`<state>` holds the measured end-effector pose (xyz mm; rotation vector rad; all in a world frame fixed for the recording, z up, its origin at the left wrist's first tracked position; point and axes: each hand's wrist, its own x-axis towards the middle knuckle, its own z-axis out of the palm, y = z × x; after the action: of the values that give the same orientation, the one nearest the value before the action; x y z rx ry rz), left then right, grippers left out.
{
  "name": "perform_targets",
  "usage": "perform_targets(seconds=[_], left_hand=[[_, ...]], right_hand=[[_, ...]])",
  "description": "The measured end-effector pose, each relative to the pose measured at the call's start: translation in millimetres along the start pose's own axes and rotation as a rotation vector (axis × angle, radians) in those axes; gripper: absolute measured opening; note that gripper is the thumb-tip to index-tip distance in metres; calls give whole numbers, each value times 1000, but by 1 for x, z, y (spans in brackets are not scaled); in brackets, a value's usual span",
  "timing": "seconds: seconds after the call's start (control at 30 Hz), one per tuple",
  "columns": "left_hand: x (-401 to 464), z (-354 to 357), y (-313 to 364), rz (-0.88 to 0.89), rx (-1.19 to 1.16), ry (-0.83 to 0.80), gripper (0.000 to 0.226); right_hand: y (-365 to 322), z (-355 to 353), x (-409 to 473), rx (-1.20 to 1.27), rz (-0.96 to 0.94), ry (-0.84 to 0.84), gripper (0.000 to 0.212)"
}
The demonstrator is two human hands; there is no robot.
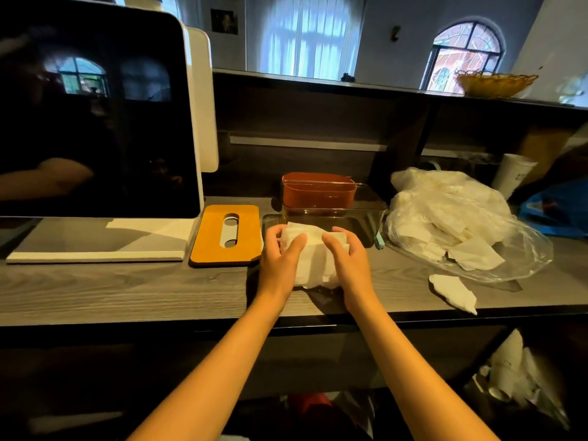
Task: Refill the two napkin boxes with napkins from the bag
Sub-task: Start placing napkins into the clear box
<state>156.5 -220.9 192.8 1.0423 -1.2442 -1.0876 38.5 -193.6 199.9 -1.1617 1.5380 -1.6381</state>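
Left hand (280,259) and right hand (346,259) each curl round one end of a napkin stack (315,259), holding it between them above the worktop (127,291) at the near edge of a clear napkin box (366,224). Just left of the left hand lies an orange slotted lid (227,235); right of the right hand, a loose napkin (453,292) and the plastic bag (461,224) of napkins. Beyond the hands, behind the clear box, stands a brown-lined napkin box (318,192).
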Motion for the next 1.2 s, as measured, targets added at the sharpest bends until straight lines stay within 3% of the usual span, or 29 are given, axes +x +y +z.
perform_targets(seconds=[0.13, 0.27, 0.4, 0.5, 0.6, 0.77, 0.9, 1.03, 1.13, 1.2], left_hand=[[9, 11, 7, -21, -59, 99, 25], [15, 17, 4, -26, -39, 142, 20], [11, 14, -1, -57, -5, 187, 13], [9, 12, 1, -47, -104, 141, 21], [5, 17, -1, 1, -29, 57, 36], [6, 15, 0, -14, 42, 201, 16], [0, 16, 4, 23, 13, 136, 17], [-1, 13, 7, 22, 20, 191, 10], [-4, 13, 7, 26, -14, 92, 17], [-7, 14, 6, 58, 85, 53, 16]], right_hand=[[-7, 13, 10, 34, -20, 54, 10], [-1, 9, 22, -21, -18, 114, 18], [13, 1, 26, -32, 23, 133, 4], [12, 2, 24, 6, -3, 109, 12], [11, 4, 21, -25, -33, 61, 18], [13, 1, 20, -44, -1, 105, 12], [10, 1, 16, -58, -39, 100, 5], [9, -1, 16, 11, -6, 127, 19], [9, 3, 14, -92, -94, 35, 20], [10, 2, 14, -117, -79, 68, 19]])
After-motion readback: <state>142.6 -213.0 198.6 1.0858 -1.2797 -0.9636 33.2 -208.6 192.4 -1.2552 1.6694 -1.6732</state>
